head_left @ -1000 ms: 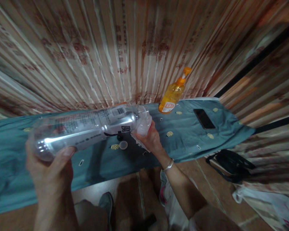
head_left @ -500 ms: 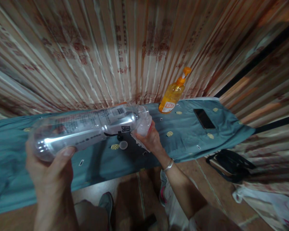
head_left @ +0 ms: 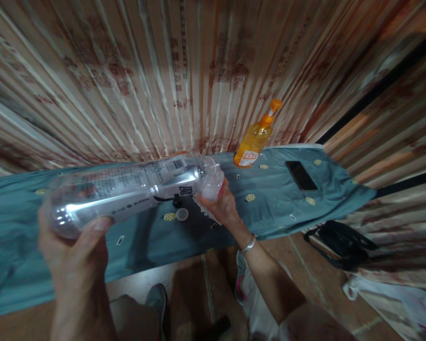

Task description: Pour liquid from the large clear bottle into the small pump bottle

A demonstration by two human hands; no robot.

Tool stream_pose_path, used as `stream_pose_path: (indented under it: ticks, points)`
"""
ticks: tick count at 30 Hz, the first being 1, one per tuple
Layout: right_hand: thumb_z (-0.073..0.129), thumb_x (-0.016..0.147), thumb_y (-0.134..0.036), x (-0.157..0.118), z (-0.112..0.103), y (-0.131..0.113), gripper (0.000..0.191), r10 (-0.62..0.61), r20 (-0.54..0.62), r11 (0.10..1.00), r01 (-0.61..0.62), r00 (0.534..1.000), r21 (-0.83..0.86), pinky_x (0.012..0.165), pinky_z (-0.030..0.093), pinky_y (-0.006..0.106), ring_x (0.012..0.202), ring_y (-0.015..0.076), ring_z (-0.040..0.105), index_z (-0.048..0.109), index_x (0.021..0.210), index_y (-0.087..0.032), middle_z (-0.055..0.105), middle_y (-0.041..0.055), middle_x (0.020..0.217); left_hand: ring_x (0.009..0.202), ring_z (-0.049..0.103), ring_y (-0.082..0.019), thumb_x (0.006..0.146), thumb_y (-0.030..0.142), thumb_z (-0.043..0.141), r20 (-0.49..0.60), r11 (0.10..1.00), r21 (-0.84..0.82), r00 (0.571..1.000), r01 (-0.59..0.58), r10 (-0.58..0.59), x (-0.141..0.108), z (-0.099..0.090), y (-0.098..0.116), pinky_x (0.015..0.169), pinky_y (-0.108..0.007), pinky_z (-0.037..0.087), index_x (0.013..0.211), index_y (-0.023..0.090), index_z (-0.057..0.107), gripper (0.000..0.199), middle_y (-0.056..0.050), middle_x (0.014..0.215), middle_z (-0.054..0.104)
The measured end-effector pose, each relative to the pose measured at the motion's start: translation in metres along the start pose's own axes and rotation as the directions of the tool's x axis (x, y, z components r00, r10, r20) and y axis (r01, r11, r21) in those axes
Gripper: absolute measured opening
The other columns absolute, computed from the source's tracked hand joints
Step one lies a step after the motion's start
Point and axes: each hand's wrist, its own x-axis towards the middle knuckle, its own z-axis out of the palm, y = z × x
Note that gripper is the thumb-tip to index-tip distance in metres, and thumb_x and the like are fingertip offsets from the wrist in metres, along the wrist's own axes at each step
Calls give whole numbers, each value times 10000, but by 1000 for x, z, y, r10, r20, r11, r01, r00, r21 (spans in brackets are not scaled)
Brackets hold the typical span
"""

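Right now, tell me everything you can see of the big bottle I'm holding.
The big bottle looks like clear plastic, with a silvery sheen, dark printing and a barcode toward the neck. It is held sideways above the teal cloth, rounded base to the left. The left hand grips the base end; the right hand is at the neck end, holding a translucent whitish piece. Whether that piece joins the bottle is unclear.

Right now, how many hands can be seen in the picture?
2. The left hand holds the wide end of the big clear bottle; the right hand grips the clear piece at its neck. No other shows.
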Motion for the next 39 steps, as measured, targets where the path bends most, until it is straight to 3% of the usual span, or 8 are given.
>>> stream_pose_path:
  ticks: [5,18,25,29,35,39]
  points:
    - [955,736,-333,1,-1,-2,775,21,15,1000,-21,1000,9,1050,687,528,1201,382,806,596,1399,-148,796,193,1299,1165,730,-465,296,738,1046,0,998,-5,998,57,-57,1,1,4,1188,-930,351,979,260,815,865,-89,1054,753]
    - [950,722,-363,1,0,-2,801,51,12,998,-51,999,22,1056,687,547,1213,398,805,585,1405,-159,797,190,1308,1145,763,-419,423,783,996,35,998,52,999,-23,21,0,1,4,1158,-814,498,1101,304,758,864,-53,1095,756]
    - [953,716,-360,1,0,-1,846,55,1,999,-55,999,4,1092,670,565,1253,405,791,563,1441,-161,789,192,1340,1149,748,-440,433,773,988,43,998,53,999,-24,22,0,-3,-1,1163,-852,456,1081,282,796,835,-72,1074,747]
    - [949,723,-361,1,-1,-2,814,43,12,999,-43,999,4,1071,680,543,1229,395,800,578,1419,-161,799,186,1311,1145,743,-416,399,730,1031,14,1000,21,1000,-16,16,-1,-2,1,1154,-823,488,1083,286,773,855,-59,1064,752]
    - [948,720,-362,1,0,-2,856,51,-6,999,-51,999,1,1076,674,540,1229,388,801,559,1450,-143,801,184,1312,1175,760,-436,435,838,960,44,995,88,998,-36,33,0,-1,1,1132,-782,531,1149,322,757,905,-54,1114,766]
    - [958,720,-365,1,0,-2,859,45,0,999,-45,999,4,1078,674,561,1240,403,796,558,1448,-143,792,198,1320,1152,768,-427,460,814,962,48,994,99,998,-48,44,0,0,3,1132,-789,527,1152,305,753,884,-53,1088,767]
